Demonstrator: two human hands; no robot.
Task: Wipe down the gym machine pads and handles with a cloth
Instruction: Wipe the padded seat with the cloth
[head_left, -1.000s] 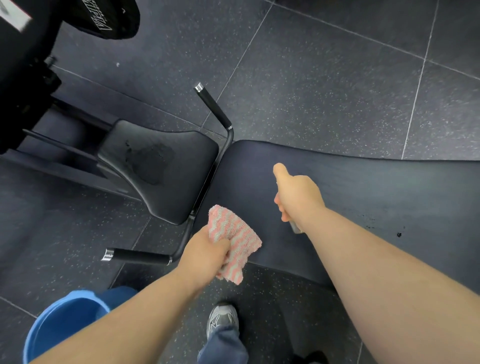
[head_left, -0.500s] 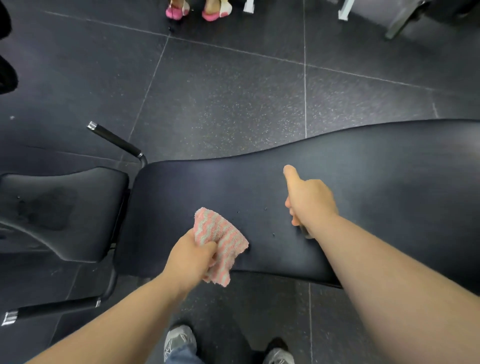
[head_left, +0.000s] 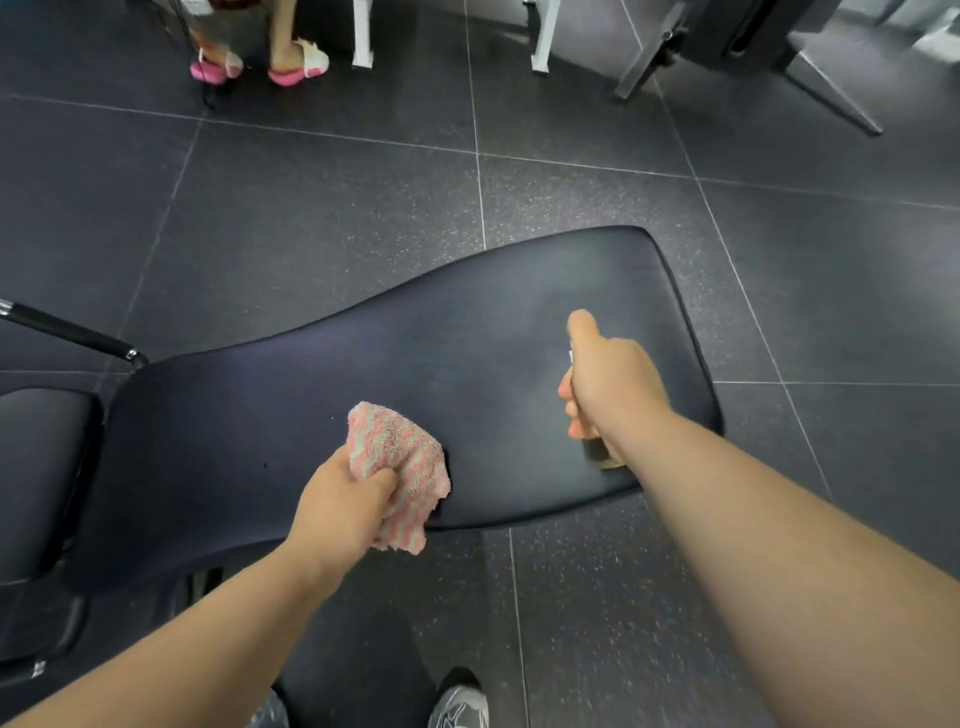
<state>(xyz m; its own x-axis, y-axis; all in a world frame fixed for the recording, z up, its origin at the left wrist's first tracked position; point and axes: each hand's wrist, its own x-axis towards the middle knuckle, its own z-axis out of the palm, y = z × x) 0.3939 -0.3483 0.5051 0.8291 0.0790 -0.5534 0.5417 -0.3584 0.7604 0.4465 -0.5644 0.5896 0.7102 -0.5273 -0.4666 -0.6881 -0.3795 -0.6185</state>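
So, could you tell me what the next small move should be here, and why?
Probably press the cloth flat onto the bench pad and sweep it toward the right end. The left hand grips it bunched at the pad's near edge, while the right hand holds a small bottle over that end.

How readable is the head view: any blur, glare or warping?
Head view: the wide lens bows the floor seams and the bench pad; light is even, only a faint sheen on the pad; the cloth in the left hand is crisp, the bottle in the right hand slightly soft.
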